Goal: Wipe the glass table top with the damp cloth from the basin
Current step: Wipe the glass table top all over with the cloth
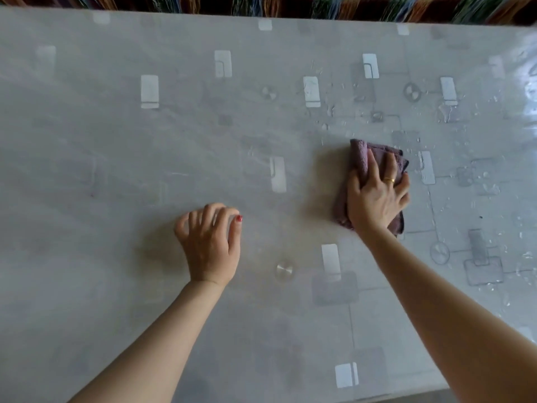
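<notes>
The right hand (pixel 377 196) lies flat on the folded purple cloth (pixel 363 158), fingers spread and straight, pressing it onto the glass table top (pixel 116 141); a gold ring (pixel 388 180) shows on one finger. Beyond the fingertips the glass runs on to the far edge, where a striped fringed fabric (pixel 290 4) borders it. Right of the cloth the surface carries water droplets (pixel 453 112) out to the table's right edge. Left of the cloth lies a broad dry stretch. There the left hand (pixel 210 242) rests on bent fingertips, holding nothing, forearm extended. A metal disc (pixel 284 270) sits under the glass between the wrists.
</notes>
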